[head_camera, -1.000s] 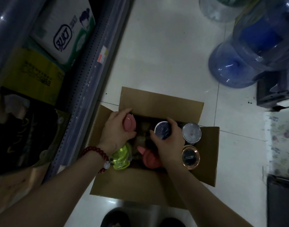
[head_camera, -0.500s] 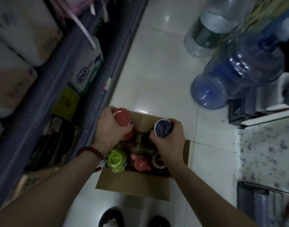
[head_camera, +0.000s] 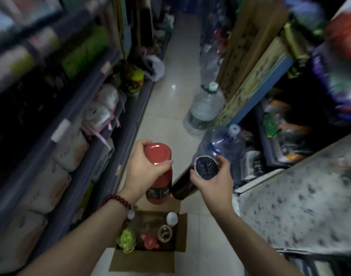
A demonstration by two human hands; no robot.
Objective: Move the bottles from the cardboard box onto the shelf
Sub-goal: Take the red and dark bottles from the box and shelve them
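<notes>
Red bottle (head_camera: 159, 176) clasped at cap by left hand (head_camera: 143, 170); dark bottle (head_camera: 192, 180) likewise by right hand (head_camera: 212, 182). Bodies hung below grips, touching; slip from top-only hold risked over cardboard box (head_camera: 148, 253).

cardboard box (head_camera: 144, 260) on floor (head_camera: 166, 124) between left shelf (head_camera: 103, 148) and right water jugs (head_camera: 220, 144).

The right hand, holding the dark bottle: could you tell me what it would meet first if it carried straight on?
Probably the big blue water jug just beyond the right hand and dark bottle, though depth is unclear.
</notes>
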